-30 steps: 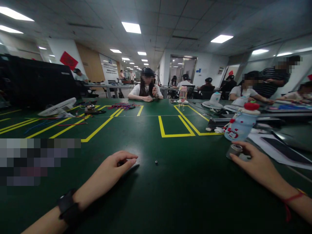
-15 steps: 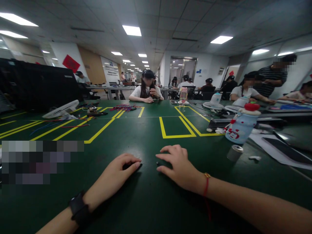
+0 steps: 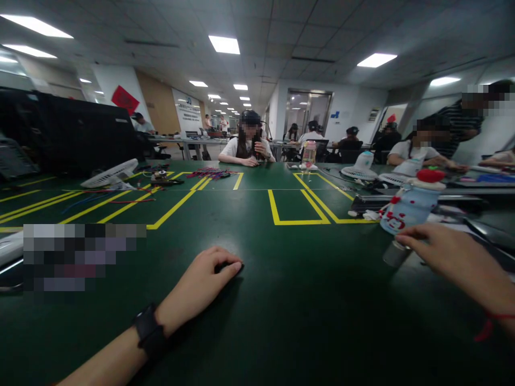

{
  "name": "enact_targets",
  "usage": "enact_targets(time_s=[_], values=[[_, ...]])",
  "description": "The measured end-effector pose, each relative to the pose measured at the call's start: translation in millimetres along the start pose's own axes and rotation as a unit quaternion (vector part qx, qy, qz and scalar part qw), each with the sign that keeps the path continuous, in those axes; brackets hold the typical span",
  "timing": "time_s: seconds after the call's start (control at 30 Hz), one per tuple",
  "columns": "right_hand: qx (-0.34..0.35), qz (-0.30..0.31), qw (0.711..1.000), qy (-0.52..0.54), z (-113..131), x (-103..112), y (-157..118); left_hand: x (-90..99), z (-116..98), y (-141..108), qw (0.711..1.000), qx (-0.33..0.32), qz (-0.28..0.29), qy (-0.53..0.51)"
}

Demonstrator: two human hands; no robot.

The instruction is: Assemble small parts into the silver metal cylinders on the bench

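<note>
The left grip [image 3: 209,276] rests low over the green counter [image 3: 281,311], thumb and forefinger narrow, with a small dark bit at their tips; whether they close on it cannot be told. Well to its right, the right grip [image 3: 450,254] has its fingertips at the top of a small metallic canister [image 3: 396,254]. These fingers look narrow too, but whether they pinch the rim or something small is unclear. The canister stands on the counter just below and left of those fingertips, slightly tilted in the view. Just beyond the right grip is a light-blue bottle [image 3: 412,209] with a red top, partly behind the fingers. Farther ahead of the left grip lies a tangle of coloured wires [image 3: 211,173], with a white fan [image 3: 110,174] off to its left. Yellow tape [image 3: 301,222] marks the counter beyond and between the two grips, and a person [image 3: 247,142] sits at the far edge, straight ahead.
</note>
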State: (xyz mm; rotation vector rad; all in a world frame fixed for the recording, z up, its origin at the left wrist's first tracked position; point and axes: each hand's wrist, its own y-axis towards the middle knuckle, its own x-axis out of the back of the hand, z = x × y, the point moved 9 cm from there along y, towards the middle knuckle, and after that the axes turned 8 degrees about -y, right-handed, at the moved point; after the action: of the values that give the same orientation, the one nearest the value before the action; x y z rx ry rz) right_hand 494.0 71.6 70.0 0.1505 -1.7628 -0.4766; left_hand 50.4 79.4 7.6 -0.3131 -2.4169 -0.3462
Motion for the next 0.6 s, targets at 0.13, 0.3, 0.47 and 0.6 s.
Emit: enact_targets(time_s=[0.13, 0.3, 0.47, 0.6], values=[[-0.020, 0.042, 0.998, 0.042, -11, -20, -3, 0.7, -1, -1, 1.000, 0.001, -0.001, -0.003], [-0.066, 0.043, 0.993, 0.084, -18, -18, -6, 1.6, -4, -3, 1.000, 0.000, 0.000, -0.011], [-0.114, 0.086, 0.979, 0.149, -25, -20, -8, 2.4, -5, -3, 1.000, -0.001, -0.004, -0.017], [-0.094, 0.100, 0.959, 0.246, -23, -33, -13, 3.1, -6, -4, 1.000, -0.002, -0.003, -0.017]])
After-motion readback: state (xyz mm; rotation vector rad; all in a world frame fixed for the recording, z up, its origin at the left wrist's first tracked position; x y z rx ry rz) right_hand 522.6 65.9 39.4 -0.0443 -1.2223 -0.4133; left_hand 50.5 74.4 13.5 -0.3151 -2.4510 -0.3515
